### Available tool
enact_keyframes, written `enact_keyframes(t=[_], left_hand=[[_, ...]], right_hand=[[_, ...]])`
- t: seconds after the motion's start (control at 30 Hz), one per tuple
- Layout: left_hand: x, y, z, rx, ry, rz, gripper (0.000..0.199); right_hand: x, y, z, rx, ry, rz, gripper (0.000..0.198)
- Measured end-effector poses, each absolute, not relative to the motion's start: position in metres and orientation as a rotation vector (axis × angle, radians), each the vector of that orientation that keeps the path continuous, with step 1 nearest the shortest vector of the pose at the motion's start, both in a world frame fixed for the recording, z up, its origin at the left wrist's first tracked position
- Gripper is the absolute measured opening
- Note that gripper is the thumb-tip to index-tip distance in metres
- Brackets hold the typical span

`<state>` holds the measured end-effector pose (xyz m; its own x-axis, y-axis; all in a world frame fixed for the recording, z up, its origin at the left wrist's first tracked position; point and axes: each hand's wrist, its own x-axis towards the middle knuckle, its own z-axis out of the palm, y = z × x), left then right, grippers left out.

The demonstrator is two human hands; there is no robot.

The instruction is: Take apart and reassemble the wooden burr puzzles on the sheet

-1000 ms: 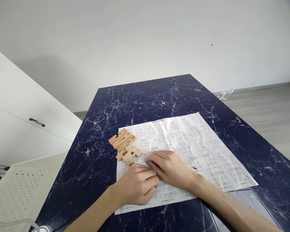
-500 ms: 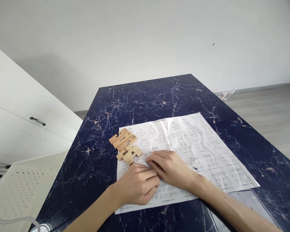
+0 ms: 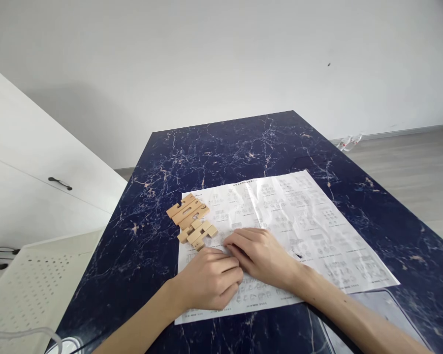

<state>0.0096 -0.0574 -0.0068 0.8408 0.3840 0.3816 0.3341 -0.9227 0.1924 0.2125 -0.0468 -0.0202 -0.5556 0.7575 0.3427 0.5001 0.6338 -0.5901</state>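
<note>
My left hand (image 3: 213,279) lies on a printed paper sheet (image 3: 276,216), its fingers curled under and closed. Just right of it, my right hand (image 3: 256,250) rests on the same sheet, also closed with fingers bent down. The undersides of both hands are hidden, so what they hold, if anything, does not show. Beyond my left hand sits a cluster of pale notched wooden puzzle pieces (image 3: 209,231). Behind these, darker wooden pieces with slots (image 3: 188,210) lie side by side, marked 1, 2 and 3. They overlap the sheet's left edge.
The sheet lies creased on a dark blue marbled table (image 3: 221,152). A flat grey panel (image 3: 376,314) is under my right forearm. At lower left are a perforated cream chair (image 3: 40,270) and a round white object (image 3: 64,345) with a cable. A white cabinet (image 3: 29,142) stands left.
The camera view has shifted very slightly. Both hands and the wooden pieces stay where they were on the sheet.
</note>
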Motion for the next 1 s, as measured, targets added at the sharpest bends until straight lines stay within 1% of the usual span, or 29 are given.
enact_keyframes(t=[0.17, 0.47, 1.0], left_hand=[[0.0113, -0.0571, -0.0051, 2.875, 0.564, 0.694, 0.028], [0.0105, -0.0572, -0.0076, 2.880, 0.558, 0.705, 0.026], [0.0112, -0.0564, -0.0097, 2.917, 0.540, 0.710, 0.030]], right_hand=[[0.2125, -0.0477, -0.0194, -0.972, -2.275, 0.589, 0.023], [0.2126, -0.0480, -0.0183, -0.974, -2.266, 0.585, 0.023], [0.2135, -0.0489, -0.0175, -0.990, -2.272, 0.596, 0.023]])
